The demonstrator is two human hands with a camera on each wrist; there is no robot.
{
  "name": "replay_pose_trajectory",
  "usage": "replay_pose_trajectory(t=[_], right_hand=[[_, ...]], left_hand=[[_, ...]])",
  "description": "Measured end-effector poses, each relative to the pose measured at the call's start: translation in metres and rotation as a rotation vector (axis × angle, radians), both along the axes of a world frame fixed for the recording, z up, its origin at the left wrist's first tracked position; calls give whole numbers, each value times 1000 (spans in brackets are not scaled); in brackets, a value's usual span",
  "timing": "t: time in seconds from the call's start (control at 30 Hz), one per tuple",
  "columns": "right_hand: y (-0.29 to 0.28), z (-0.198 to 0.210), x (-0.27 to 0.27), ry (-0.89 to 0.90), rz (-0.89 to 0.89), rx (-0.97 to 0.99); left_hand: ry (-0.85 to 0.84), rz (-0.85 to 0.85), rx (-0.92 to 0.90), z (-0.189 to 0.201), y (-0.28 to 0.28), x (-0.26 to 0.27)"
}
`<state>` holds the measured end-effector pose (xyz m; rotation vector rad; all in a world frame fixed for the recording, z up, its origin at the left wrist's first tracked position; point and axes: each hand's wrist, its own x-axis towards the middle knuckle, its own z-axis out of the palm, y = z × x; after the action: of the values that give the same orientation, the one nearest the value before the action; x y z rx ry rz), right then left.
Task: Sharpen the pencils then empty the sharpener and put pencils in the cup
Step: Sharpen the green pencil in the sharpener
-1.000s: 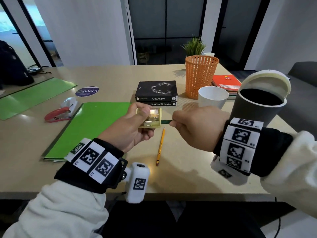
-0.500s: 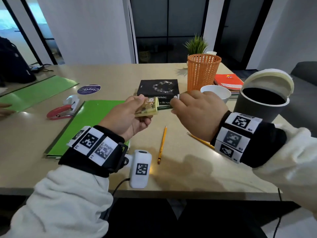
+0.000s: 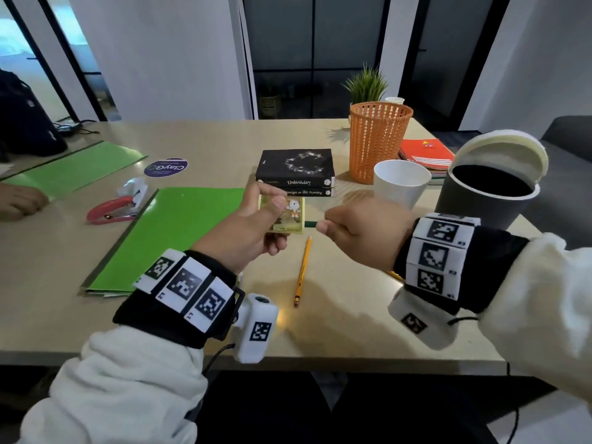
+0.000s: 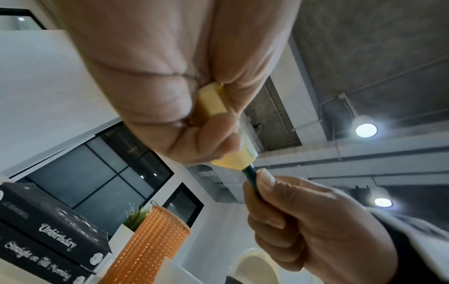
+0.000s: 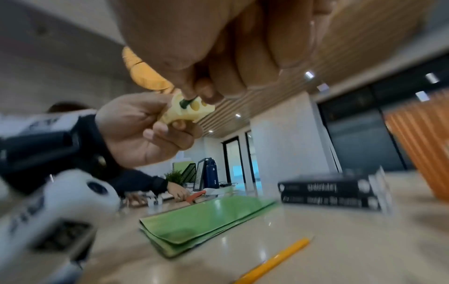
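Observation:
My left hand (image 3: 256, 225) grips a pale yellow box sharpener (image 3: 286, 216) above the table, thumb on its top face. A dark green pencil (image 3: 310, 223) is pushed into the sharpener's right side, and my right hand (image 3: 355, 229) pinches it close to the hole. The left wrist view shows the sharpener (image 4: 233, 157) with the green pencil (image 4: 250, 175) entering its end. In the right wrist view the pencil (image 5: 185, 102) sits in one of several holes of the sharpener (image 5: 189, 111). A yellow pencil (image 3: 302, 270) lies on the table below the hands. The white cup (image 3: 400, 181) stands to the right.
A grey bin (image 3: 487, 193) with its lid up stands at the right edge. An orange mesh basket (image 3: 378, 139), two stacked black books (image 3: 296, 171), a green folder (image 3: 169, 235) and a red stapler (image 3: 112, 211) lie around. Another person's hand (image 3: 19, 201) rests at far left.
Both hands dropped slightly toward me with the sharpener and green pencil still joined. The right wrist has rolled, as the pencil is being twisted in the sharpener.

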<state>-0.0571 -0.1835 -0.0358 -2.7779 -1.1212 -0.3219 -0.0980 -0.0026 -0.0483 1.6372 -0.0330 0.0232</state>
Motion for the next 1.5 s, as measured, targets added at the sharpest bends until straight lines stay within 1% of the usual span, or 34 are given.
replay_pose_trajectory(t=[0.07, 0.1, 0.13, 0.2, 0.27, 0.3, 0.43, 0.57, 0.7, 0.77, 0.8, 0.83, 0.93, 1.0, 1.03, 1.1, 1.13, 1.23, 1.33, 1.5], right_hand=[[0, -1, 1, 137, -13, 14], [0, -1, 0, 162, -12, 10], [0, -1, -2, 137, -5, -4], [0, 3, -5, -2, -2, -61], [3, 4, -8, -201, 28, -96], [3, 3, -10, -272, 60, -108], [2, -6, -7, -434, 135, -68], [2, -6, -10, -460, 132, 10], [0, -1, -14, -354, 67, 30], [-1, -1, -14, -315, 60, -21], [-1, -2, -12, -251, 61, -61], [-1, -4, -10, -144, 59, -53], [0, -7, -9, 138, 50, 52], [1, -7, -9, 270, 40, 88], [1, -7, -9, 294, 34, 96], [3, -5, -11, 217, 24, 62], [4, -4, -11, 123, 26, 27], [7, 1, -11, -239, 47, -64], [6, -5, -5, -415, 139, -58], [8, -6, -6, -351, 133, -33]], left_hand=[[-8, -22, 55, -3, 2, 0], [-4, -31, 63, -3, 4, -1], [1, -36, 62, -3, 5, -2], [16, -28, 25, -3, 6, -4], [47, -16, -60, -4, 6, -7], [65, -7, -103, -5, 6, -8], [100, 4, -180, -7, 6, -11], [97, -35, -180, -5, 8, -11], [68, -47, -113, -3, 7, -9], [37, -43, -61, -2, 6, -8], [22, -46, -31, -2, 6, -8], [9, -53, 1, -2, 5, -8], [-25, -77, 116, -3, 6, -9], [-35, -93, 155, -3, 7, -9], [-31, -97, 154, -3, 8, -8], [-3, -93, 123, -1, 11, -5], [16, -83, 85, -1, 13, -3], [75, -35, -97, -1, 18, 0], [108, 0, -215, -3, 20, 1], [109, -41, -216, -5, 18, -1]])
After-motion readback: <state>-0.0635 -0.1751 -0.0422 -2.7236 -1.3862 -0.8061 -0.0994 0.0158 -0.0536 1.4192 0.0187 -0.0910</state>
